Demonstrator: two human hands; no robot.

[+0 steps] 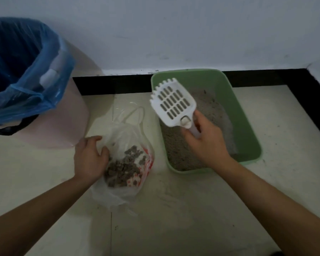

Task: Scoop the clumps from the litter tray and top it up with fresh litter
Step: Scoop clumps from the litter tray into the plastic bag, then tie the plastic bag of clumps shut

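A green litter tray (248, 126) sits on the floor by the wall, holding grey litter (175, 154). My right hand (205, 143) grips the handle of a white slotted scoop (172, 104), raised above the tray's left side with nothing visible in it. Left of the tray lies a clear plastic bag (122, 137) with red print, holding several grey clumps (126, 167). My left hand (90, 156) rests on the bag's left edge, fingers on the plastic.
A pink bin (63, 126) lined with a blue bag (31, 89) stands at the far left. A black skirting strip (111, 85) runs along the white wall. The floor is pale tile.
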